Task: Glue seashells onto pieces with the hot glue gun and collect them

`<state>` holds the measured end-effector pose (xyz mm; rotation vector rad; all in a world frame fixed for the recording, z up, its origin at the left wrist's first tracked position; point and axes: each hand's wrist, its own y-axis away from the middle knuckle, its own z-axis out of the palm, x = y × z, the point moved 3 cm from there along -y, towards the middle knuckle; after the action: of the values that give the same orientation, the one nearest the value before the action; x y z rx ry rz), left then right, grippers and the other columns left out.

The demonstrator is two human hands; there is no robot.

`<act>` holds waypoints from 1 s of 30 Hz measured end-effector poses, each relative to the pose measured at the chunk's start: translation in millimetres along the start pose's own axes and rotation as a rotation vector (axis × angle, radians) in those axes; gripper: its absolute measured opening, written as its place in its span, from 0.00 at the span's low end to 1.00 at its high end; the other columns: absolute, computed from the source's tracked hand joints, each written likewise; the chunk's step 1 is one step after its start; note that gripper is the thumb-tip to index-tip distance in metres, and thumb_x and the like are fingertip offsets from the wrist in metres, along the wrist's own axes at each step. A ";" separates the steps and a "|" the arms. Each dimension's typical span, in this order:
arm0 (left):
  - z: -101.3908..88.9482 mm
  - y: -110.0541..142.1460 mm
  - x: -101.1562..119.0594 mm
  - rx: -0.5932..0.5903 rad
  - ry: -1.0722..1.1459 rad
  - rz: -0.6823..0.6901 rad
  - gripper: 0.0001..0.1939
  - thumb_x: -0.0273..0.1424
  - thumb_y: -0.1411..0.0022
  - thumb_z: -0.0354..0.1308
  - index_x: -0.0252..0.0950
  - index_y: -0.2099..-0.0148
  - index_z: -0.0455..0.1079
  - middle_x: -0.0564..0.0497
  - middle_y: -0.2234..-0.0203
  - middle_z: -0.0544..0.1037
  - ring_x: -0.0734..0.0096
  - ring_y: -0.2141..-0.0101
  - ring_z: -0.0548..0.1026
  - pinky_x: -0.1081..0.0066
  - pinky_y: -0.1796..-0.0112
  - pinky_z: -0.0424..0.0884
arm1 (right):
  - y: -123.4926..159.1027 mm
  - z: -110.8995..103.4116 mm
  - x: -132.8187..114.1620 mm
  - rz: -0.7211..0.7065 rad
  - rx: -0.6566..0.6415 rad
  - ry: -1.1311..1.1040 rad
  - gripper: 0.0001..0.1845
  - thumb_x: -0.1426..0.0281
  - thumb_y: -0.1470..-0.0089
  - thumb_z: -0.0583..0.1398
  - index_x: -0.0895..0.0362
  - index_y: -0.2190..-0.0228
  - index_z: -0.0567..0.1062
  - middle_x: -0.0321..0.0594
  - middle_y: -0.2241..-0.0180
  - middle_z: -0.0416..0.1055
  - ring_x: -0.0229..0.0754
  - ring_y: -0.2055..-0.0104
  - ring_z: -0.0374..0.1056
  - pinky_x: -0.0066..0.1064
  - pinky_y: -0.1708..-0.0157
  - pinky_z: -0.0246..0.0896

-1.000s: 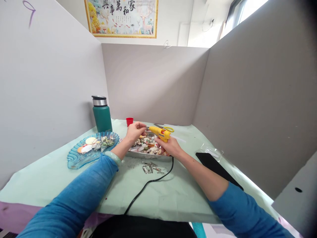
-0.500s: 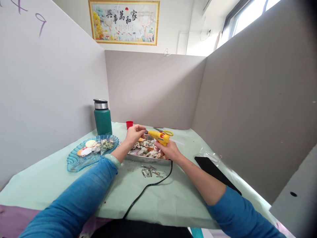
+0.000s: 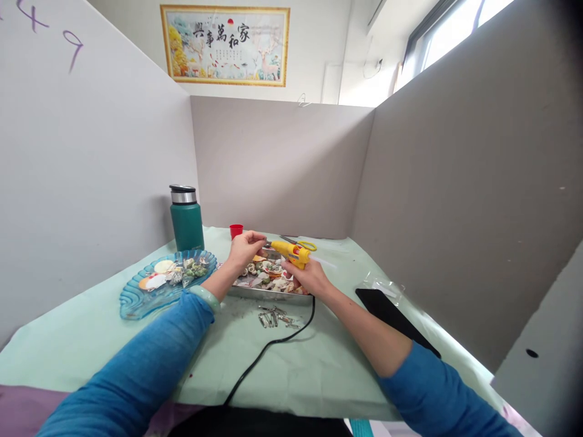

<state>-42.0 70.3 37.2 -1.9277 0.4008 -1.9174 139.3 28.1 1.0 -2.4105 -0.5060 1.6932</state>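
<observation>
My right hand (image 3: 306,276) is wrapped round the handle of a yellow hot glue gun (image 3: 291,251), whose nozzle points left. Close to that nozzle, my left hand (image 3: 246,247) pinches something too small to make out. Both hands are above a metal tray (image 3: 273,295) filled with mixed seashells (image 3: 266,273). From the glue gun a black cord (image 3: 268,345) runs down over the table's front edge. Several small silver metal clips or pins (image 3: 276,317) lie in front of the tray.
On the left, a blue shell-shaped dish (image 3: 136,298) holds shells, with a green bottle (image 3: 186,224) behind it. A red cup (image 3: 235,230) and yellow-handled scissors (image 3: 306,245) lie beyond the tray. To the right are a black flat object (image 3: 394,318) and a clear plastic bag (image 3: 382,286).
The view has shifted slightly. Both hands keep nearly the same pose, with the glue gun's nozzle still close to the left fingertips.
</observation>
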 end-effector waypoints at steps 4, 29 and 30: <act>0.1 0.7 1.1 0.000 -0.013 0.003 0.10 0.29 0.57 0.64 0.31 0.70 0.70 0.55 0.82 0.73 0.77 0.84 0.70 0.76 0.80 0.67 | 0.1 -0.4 -0.8 0.009 -0.001 0.034 0.15 0.58 0.49 0.59 0.59 0.71 0.72 0.35 0.78 0.70 0.31 0.86 0.60 0.21 0.88 0.54; 0.3 -0.1 -0.5 -0.025 -0.010 -0.004 0.09 0.28 0.56 0.62 0.30 0.69 0.70 0.55 0.83 0.72 0.79 0.85 0.67 0.77 0.82 0.65 | 1.6 -0.8 -3.3 0.023 -0.002 0.061 0.16 0.57 0.50 0.59 0.58 0.70 0.72 0.35 0.78 0.70 0.31 0.85 0.60 0.21 0.89 0.53; 0.5 -0.1 -0.5 -0.026 -0.009 -0.004 0.09 0.28 0.56 0.62 0.30 0.69 0.70 0.55 0.83 0.72 0.79 0.85 0.67 0.77 0.82 0.65 | 1.4 -0.8 -2.8 0.025 0.000 0.060 0.16 0.57 0.50 0.59 0.58 0.70 0.72 0.35 0.77 0.70 0.31 0.85 0.60 0.21 0.89 0.53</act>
<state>-41.5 70.7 36.8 -1.9543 0.4209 -1.9142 139.4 25.8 3.3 -2.4692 -0.4697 1.6252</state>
